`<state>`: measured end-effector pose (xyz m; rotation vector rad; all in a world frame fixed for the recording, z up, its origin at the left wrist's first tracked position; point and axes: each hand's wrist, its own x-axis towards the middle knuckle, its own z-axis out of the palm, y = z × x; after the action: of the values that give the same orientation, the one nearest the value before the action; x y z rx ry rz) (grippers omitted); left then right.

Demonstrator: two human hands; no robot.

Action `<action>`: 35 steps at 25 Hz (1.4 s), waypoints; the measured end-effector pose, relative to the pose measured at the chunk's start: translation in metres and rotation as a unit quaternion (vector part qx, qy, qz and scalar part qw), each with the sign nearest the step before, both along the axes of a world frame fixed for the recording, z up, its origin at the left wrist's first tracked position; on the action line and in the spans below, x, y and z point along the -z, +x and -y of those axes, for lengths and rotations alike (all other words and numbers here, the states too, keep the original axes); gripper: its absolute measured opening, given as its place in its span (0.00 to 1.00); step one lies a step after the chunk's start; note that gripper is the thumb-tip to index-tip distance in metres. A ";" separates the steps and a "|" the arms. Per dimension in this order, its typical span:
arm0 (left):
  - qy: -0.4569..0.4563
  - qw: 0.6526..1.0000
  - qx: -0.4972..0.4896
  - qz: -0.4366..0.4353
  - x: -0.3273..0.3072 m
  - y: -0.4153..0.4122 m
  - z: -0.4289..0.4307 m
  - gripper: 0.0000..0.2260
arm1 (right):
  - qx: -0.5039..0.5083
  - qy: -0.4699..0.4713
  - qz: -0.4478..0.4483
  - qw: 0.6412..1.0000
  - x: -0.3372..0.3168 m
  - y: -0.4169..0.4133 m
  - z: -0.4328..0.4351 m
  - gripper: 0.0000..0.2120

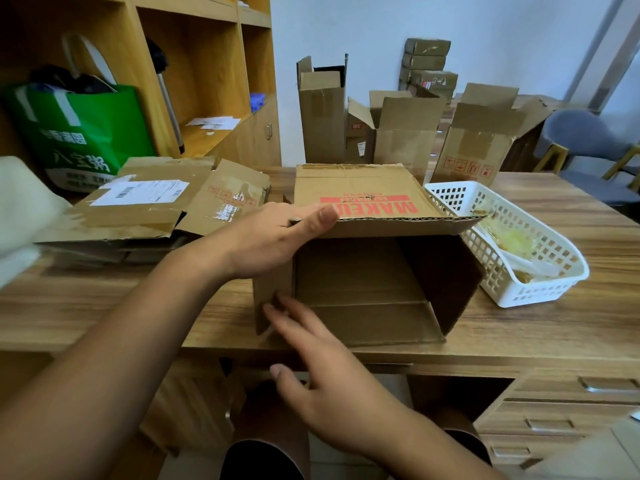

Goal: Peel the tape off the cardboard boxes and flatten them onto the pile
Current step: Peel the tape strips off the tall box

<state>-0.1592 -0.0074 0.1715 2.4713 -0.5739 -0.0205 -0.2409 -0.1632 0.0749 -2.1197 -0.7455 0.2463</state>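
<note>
Our left hand [273,237] grips the top edge of the open box [363,188] lying on its side on the desk [104,306] while our right hand [329,375] rests flat-fingered against its left flap, so we judge it ready to flatten onto the pile [138,209] at left, with several upright boxes [401,143] behind left to do.

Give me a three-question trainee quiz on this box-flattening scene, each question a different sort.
1. True or false: the brown cardboard box with red lettering lies on its side, open end facing the person.
2. The white plastic lattice basket stands: A) left of the box, B) right of it, C) inside it?
3. Which hand grips the box's top panel?
Key: 1 true; 2 B; 3 the left hand; the right hand only touches the side flap.
</note>
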 end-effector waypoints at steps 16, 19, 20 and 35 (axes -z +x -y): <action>0.029 0.997 0.047 -0.059 0.005 0.008 -0.013 0.36 | 0.214 0.217 0.197 0.932 -0.032 0.008 0.116 0.19; 0.017 0.996 0.065 -0.058 0.006 0.009 -0.014 0.34 | 0.330 0.276 0.224 0.875 -0.054 0.016 0.144 0.21; 0.018 0.996 0.067 -0.059 0.006 0.011 -0.014 0.35 | 0.351 0.293 0.208 0.865 -0.063 0.026 0.147 0.20; -0.169 0.982 -0.040 -0.078 0.033 0.015 -0.010 0.34 | 0.291 -0.050 -0.186 0.937 -0.108 0.123 0.124 0.37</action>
<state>-0.1446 0.0027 0.1386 2.1371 -0.3757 -0.0791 -0.1180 -0.2869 0.1833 -2.1957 0.1276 0.3506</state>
